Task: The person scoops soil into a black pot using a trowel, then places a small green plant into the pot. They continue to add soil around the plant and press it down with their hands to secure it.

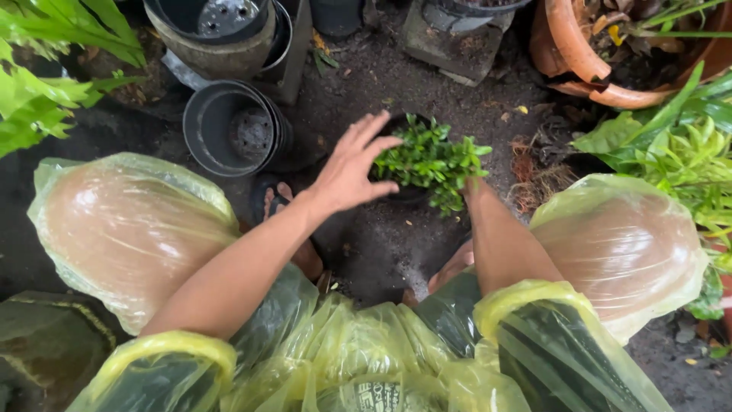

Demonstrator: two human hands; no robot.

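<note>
A small bushy green plant [431, 160] stands in a black pot [402, 194] on dark soil between my feet. My left hand [353, 166] hovers with fingers spread at the pot's left rim, holding nothing. My right forearm reaches down on the right of the plant, and my right hand is hidden under the leaves, so whether it grips the pot is unclear. I squat in a yellow translucent raincoat [335, 358] that covers both knees.
An empty black plastic pot [232, 130] lies tipped at the left, more stacked pots [221, 27] behind it. A terracotta pot [602, 53] stands at the upper right. Fern fronds [46, 84] fill the left, leafy plants [679, 152] the right. A stone block [454, 42] lies behind.
</note>
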